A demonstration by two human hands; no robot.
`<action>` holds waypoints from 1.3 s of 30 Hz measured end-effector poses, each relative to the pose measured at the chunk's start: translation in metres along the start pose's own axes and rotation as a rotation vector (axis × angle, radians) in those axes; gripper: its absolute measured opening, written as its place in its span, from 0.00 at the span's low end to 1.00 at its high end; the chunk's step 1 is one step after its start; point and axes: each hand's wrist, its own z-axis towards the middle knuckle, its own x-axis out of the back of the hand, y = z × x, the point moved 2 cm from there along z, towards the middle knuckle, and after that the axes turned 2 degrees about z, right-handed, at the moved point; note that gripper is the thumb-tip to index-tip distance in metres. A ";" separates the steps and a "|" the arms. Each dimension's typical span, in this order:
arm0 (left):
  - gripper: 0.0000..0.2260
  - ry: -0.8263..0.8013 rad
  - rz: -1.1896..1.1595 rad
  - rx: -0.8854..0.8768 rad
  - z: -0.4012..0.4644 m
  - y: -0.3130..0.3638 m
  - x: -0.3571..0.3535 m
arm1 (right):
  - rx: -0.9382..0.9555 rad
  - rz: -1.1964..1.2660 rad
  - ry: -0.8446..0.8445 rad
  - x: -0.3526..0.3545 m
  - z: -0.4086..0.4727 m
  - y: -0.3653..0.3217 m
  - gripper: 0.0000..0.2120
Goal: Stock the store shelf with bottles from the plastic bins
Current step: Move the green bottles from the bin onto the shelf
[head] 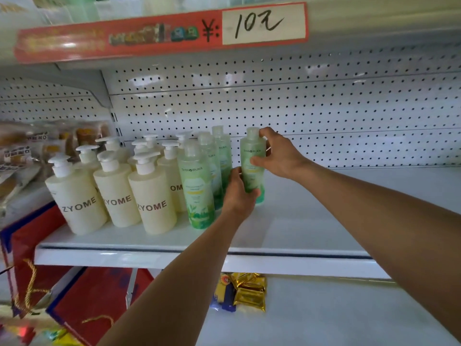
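Both hands (239, 193) hold 1 green bottle (252, 166); maybe 4.

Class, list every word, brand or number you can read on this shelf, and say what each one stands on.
"¥: 10元", handwritten: red price sign above the shelf.
"ZYOME": cream pump bottles.
"SHIROIRUKA": green bottle held by both hands, and the green bottles beside it.
Smaller print on the green labels and the packets at left: too blurred to read.

Two hands hold one green bottle (252, 163) upright on a white shelf (311, 221): left hand (238, 194) at its base, right hand (279, 156) near its cap. Matching green bottles (199, 188) and cream pump bottles (149, 196) stand at nine o'clock.
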 end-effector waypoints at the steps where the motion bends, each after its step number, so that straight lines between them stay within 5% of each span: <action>1: 0.22 0.007 0.003 0.000 0.003 0.000 -0.001 | -0.004 -0.001 0.000 -0.001 0.003 0.001 0.27; 23: 0.29 -0.023 0.149 0.061 -0.003 0.001 0.001 | -0.105 -0.101 0.057 -0.007 -0.005 0.012 0.31; 28: 0.20 0.012 0.342 -0.113 -0.039 0.009 0.017 | -0.067 -0.336 0.144 0.004 -0.049 0.024 0.14; 39: 0.13 0.060 0.598 -0.259 -0.145 0.025 0.049 | 0.032 -0.485 0.076 -0.004 -0.178 0.016 0.17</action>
